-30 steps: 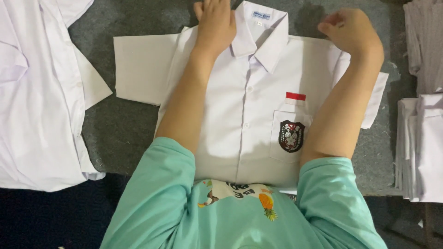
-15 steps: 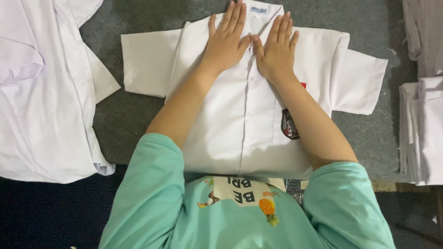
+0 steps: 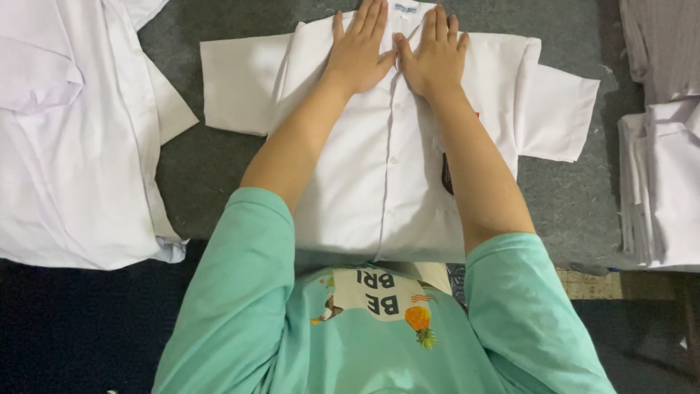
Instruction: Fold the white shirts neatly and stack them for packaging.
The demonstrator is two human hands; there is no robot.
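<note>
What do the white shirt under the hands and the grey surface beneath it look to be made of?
White shirt: thin woven cloth, likely cotton or a blend, matte, with soft creases and crisp folded sleeves. Grey surface: seemingly felt or carpet-like fabric, dull and speckled.

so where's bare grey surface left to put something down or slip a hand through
One bare strip lies between the spread shirt at left and the buttoned shirt. Another lies between its right sleeve and the folded stack. The middle is crowded: left hand, right hand.
</note>
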